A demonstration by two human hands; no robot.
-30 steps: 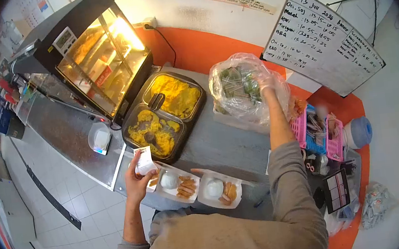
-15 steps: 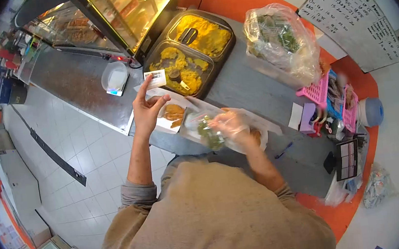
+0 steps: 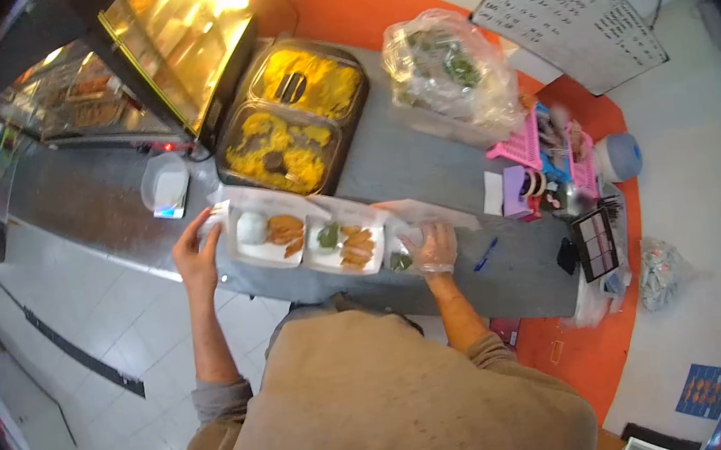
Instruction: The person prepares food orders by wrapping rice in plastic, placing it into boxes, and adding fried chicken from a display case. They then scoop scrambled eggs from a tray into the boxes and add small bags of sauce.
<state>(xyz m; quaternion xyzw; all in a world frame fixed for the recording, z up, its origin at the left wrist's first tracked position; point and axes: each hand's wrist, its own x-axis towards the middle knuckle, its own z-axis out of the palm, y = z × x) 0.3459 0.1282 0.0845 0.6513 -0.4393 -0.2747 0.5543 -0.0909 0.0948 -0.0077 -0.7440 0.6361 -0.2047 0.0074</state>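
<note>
My left hand (image 3: 197, 248) is raised beside the left end of a row of white paper food boxes, pinching a small white card (image 3: 217, 210) between thumb and fingers. The left box (image 3: 268, 255) holds a white rice mound (image 3: 251, 229) and a browned fried piece (image 3: 285, 230). In the middle box (image 3: 319, 265) lie green leaves and sliced fried pieces (image 3: 357, 246). My right hand (image 3: 432, 248), in a clear plastic glove, is down in the right-hand box, its bent fingers at some green leaves (image 3: 400, 261). The hand covers most of that box.
Behind the boxes sits a two-part metal tray (image 3: 333, 144) with yellow food. A plastic bag of greens (image 3: 450, 72) rests on a tub. A heated display case (image 3: 173, 64), a round clear tub (image 3: 161, 175), a blue pen (image 3: 487, 254) and pink baskets (image 3: 519, 146) are around.
My left hand has moved left and down with the card. My right hand has gone from over the boxes down into the right-hand one. The view has shifted, and the boxes' contents now show clearly.
</note>
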